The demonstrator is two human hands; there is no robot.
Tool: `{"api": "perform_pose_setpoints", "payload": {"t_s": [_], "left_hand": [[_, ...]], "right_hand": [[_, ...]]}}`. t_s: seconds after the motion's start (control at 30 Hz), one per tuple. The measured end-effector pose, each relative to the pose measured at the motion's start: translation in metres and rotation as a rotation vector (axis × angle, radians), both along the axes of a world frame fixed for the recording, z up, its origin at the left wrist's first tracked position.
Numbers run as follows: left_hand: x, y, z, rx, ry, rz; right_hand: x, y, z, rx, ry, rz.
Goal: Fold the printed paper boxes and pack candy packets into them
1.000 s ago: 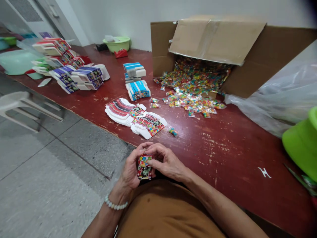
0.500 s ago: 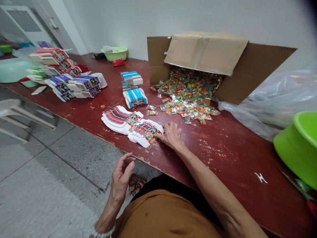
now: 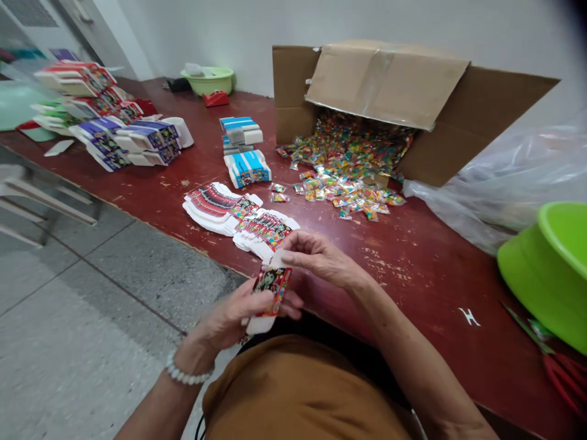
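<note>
A small red printed candy box (image 3: pixel 272 282) with white end flaps is held over the table's front edge. My left hand (image 3: pixel 232 318) is closed around its body, the thumb across the printed face. At the box's upper end, my right hand (image 3: pixel 323 260) pinches a white flap between thumb and fingers. Just beyond lie fanned stacks of flat red boxes (image 3: pixel 215 208), nearest to my right hand. Behind them, small clear packets of colourful candy (image 3: pixel 353 198) spill from a large cardboard carton (image 3: pixel 385 85).
Blue boxes (image 3: pixel 247 168) stand stacked behind the fanned ones; purple boxes (image 3: pixel 151 137) and red boxes (image 3: pixel 77 79) are piled at the left. A green basin (image 3: pixel 545 263), scissors (image 3: pixel 532 333) and a white H-shaped scrap (image 3: pixel 469 316) are at right. A stool (image 3: pixel 27 195) stands left.
My right hand has come back from the fanned stack toward my body with a box. My left hand has risen and closed on that box.
</note>
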State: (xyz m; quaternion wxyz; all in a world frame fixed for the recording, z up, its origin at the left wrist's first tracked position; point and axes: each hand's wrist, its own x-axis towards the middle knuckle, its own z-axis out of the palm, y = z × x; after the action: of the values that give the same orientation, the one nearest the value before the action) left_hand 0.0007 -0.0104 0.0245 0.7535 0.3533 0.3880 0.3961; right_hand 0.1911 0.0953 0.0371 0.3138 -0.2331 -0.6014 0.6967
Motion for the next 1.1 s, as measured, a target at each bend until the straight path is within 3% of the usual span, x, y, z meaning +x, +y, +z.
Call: {"api": "perform_pose_setpoints", "payload": {"t_s": [0.03,0.1,0.23,0.37,0.5,0.7,0.87,1.03,1.1], "left_hand": [[0.005,-0.003,-0.002,-0.057,-0.061,-0.076],[0.014,-0.008,-0.007,-0.103,-0.118,-0.083],[0.023,-0.014,-0.013,-0.017,0.045,0.126],[0.025,-0.013,-0.009,0.052,0.211,0.329],[0.029,-0.007,-0.008,0.048,0.212,0.405],[0.025,-0.005,-0.01,0.087,0.23,0.452],[0.025,-0.016,-0.003,0.187,0.257,0.632],[0.024,-0.015,0.001,0.212,0.325,0.628],[0.021,-0.012,0.0,0.208,0.346,0.615]], "right_hand": [[-0.001,-0.005,0.001,-0.005,0.003,0.026],[-0.004,-0.012,0.001,-0.021,0.009,0.047],[-0.009,-0.022,-0.001,-0.089,0.004,0.05],[-0.011,-0.034,-0.004,-0.146,0.014,0.016],[-0.017,-0.046,-0.011,-0.269,0.028,0.09],[-0.02,-0.045,-0.015,-0.137,-0.086,-0.277],[-0.019,-0.04,-0.014,-0.121,-0.056,-0.321],[-0.025,-0.044,-0.028,-0.058,0.016,-0.317],[-0.025,-0.042,-0.033,-0.104,0.026,-0.292]]}}
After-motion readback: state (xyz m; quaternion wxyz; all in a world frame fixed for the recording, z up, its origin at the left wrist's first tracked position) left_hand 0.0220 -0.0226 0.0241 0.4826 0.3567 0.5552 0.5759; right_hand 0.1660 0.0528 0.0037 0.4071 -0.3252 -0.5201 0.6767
